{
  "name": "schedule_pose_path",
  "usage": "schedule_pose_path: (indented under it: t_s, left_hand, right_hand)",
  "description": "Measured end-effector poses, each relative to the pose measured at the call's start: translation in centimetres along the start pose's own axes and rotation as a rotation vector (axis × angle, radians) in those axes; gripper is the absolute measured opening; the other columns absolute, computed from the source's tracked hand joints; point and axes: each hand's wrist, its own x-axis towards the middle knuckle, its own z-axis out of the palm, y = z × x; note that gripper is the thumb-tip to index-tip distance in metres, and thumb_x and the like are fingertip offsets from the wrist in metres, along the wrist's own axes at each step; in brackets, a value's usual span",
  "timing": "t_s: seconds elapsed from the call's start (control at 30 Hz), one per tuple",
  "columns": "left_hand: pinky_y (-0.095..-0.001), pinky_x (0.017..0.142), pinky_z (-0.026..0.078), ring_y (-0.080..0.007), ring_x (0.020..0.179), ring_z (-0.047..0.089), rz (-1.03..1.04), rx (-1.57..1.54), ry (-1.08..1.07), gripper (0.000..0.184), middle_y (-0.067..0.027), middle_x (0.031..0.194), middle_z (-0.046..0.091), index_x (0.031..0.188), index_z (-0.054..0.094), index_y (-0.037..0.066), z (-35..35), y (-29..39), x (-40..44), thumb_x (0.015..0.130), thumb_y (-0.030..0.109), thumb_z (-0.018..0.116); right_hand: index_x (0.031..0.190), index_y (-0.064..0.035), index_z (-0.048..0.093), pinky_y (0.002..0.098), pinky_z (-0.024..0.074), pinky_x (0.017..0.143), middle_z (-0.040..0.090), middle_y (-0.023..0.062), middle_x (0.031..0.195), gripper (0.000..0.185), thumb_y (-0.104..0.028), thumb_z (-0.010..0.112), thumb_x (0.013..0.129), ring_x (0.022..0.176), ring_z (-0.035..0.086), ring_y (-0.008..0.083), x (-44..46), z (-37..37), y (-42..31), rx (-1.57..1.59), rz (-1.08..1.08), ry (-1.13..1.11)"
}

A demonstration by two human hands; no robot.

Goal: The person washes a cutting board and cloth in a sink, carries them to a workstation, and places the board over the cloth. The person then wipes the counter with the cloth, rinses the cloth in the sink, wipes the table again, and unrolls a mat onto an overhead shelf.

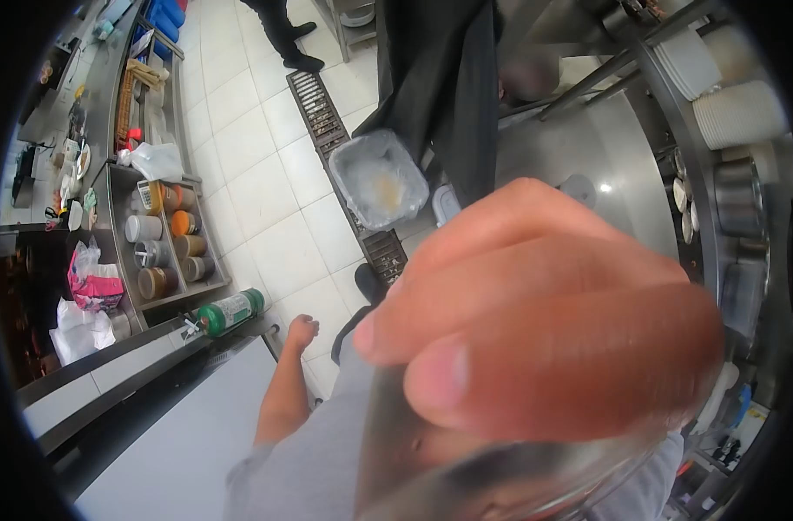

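My right hand (544, 321) is very close to the camera and fills much of the view. Its fingers are curled and pressed together on a shiny, blurred object (509, 482) below them, too unclear to name. Lower and left of the middle, my left hand (302, 331) hangs beside my body over the floor, fingers curled, with nothing visible in it. Beyond my hands, a cloudy clear plastic container (377, 178) stands out in front of a person in dark clothing (440, 78); what supports it is hidden.
Lidded jars (186, 223) fill a shelf at left, near a green cylinder (231, 313). A floor drain (318, 108) crosses the white tiles. Another person's dark-clad leg (279, 35) shows at top. To the right are a steel surface (605, 148) and stacked white dishes (739, 115).
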Motion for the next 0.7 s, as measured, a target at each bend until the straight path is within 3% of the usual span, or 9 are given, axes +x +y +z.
schedule_pose_path:
  t_s: [0.43, 0.7]
  left_hand:
    - [-0.0332, 0.066, 0.054, -0.0228, 0.073, 0.068, 0.070, -0.142, -0.019, 0.043, -0.0182, 0.085, 0.070, 0.120, 0.057, -0.014, 0.0, 2.4, 1.5, 0.086, 0.010, 0.066]
    - [-0.0342, 0.065, 0.054, -0.0233, 0.072, 0.068, 0.084, 0.042, 0.015, 0.045, -0.0186, 0.086, 0.070, 0.120, 0.058, -0.014, -0.6, 3.1, 1.4, 0.084, 0.011, 0.067]
  right_hand:
    - [0.110, -0.0036, 0.065, 0.0365, 0.0541, 0.065, 0.074, 0.0163, 0.087, 0.036, -0.015, 0.080, 0.080, 0.070, 0.069, 0.0279, -0.4, -1.8, -1.3, -0.059, -0.082, 0.001]
    - [0.111, -0.0033, 0.064, 0.0365, 0.0543, 0.065, 0.074, 0.0169, 0.088, 0.038, -0.015, 0.081, 0.079, 0.071, 0.069, 0.0283, -0.3, -2.6, -1.8, -0.073, -0.121, -0.025]
